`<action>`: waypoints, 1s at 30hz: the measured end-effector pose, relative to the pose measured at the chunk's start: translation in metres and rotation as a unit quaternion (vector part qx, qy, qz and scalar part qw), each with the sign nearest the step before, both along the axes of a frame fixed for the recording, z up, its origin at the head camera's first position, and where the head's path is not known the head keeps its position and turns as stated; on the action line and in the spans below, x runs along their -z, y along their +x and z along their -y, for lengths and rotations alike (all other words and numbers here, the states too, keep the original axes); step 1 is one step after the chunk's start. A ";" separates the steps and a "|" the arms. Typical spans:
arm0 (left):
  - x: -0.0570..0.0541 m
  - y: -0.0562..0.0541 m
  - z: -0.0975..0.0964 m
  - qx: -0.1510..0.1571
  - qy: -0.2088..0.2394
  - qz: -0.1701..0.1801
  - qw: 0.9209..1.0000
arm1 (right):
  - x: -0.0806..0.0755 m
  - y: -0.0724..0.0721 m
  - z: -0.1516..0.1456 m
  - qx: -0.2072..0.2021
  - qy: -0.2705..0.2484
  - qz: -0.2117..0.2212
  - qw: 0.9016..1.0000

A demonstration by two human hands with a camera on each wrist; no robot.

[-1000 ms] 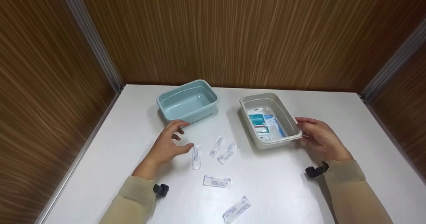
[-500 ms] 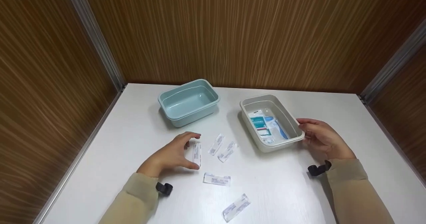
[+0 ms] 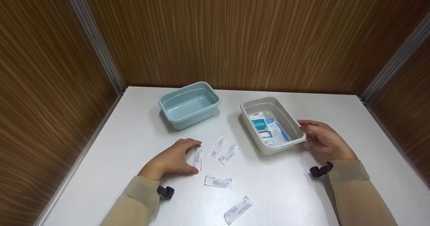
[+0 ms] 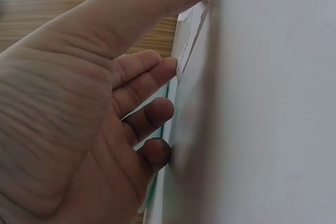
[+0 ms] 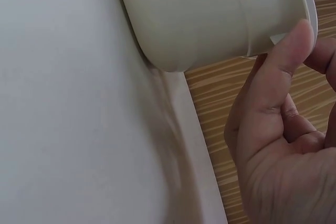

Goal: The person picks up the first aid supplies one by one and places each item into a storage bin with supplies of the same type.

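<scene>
My left hand [image 3: 173,159] lies low over the white table, thumb and forefinger at the two ends of a slim white wrapped adhesive bandage [image 3: 198,159]. In the left wrist view this bandage [image 4: 190,40] stands slightly raised between thumb tip and fingertip, and the other fingers curve loosely. With thumb and fingers, my right hand [image 3: 324,140] pinches the rim of a beige plastic bin [image 3: 278,148] at its near right corner. Inside the bin are a green-and-white packet [image 3: 259,124] and a clear packet with a blue item [image 3: 277,130]. The right wrist view shows the bin's outer wall [image 5: 199,19].
More wrapped bandages lie about: a bandage [image 3: 217,146] and another bandage [image 3: 228,154] at the centre, a bandage [image 3: 218,181] nearer, and a bandage [image 3: 238,210] nearest. A blue-green bin [image 3: 195,120] stands at the back left. Wood-grain panels [image 3: 221,34] enclose the table [image 3: 278,195].
My left hand has come down and nearer from beside the blue-green bin to the leftmost bandage, its thumb and forefinger now at that bandage's ends. The right hand keeps its grip on the beige bin.
</scene>
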State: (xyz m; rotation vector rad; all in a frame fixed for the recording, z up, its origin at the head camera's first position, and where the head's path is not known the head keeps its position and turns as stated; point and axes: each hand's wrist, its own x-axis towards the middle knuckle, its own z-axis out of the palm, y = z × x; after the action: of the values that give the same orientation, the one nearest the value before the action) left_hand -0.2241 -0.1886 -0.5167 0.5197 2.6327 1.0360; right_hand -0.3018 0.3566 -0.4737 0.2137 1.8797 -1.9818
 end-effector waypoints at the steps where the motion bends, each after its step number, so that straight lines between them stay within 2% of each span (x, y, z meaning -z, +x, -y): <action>1: 0.000 0.000 0.000 0.001 0.001 -0.001 1.000 | 0.000 0.000 0.000 0.000 -0.002 0.001 1.000; 8: 0.002 -0.004 0.002 0.002 0.044 -0.023 0.999 | 0.003 0.000 -0.001 -0.009 -0.008 0.004 1.000; 12: 0.000 -0.006 0.002 -0.016 0.081 -0.042 0.996 | 0.004 0.000 -0.003 -0.013 -0.016 0.002 1.000; 15: 0.000 -0.008 0.002 -0.032 0.116 -0.066 0.991 | 0.003 0.001 -0.004 -0.015 -0.025 0.003 1.000; 19: -0.004 -0.008 0.001 -0.061 0.154 -0.092 0.982 | 0.001 0.002 -0.003 -0.010 -0.037 0.012 0.999; 24: -0.017 -0.011 0.002 -0.100 0.181 -0.131 0.970 | -0.001 0.003 -0.002 -0.010 -0.043 0.029 0.999; 27: -0.027 -0.019 0.005 -0.131 0.199 -0.160 0.958 | 0.000 0.003 -0.003 -0.009 -0.043 0.031 0.999; 30: -0.031 -0.032 0.012 -0.177 0.225 -0.177 0.942 | 0.001 0.002 -0.001 0.001 -0.043 0.036 0.998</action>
State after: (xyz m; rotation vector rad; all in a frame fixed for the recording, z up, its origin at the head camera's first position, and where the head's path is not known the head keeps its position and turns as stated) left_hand -0.2559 -0.2010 -0.4858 0.3480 2.8662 1.8375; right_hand -0.2996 0.3580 -0.4746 0.2599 1.7467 -2.0241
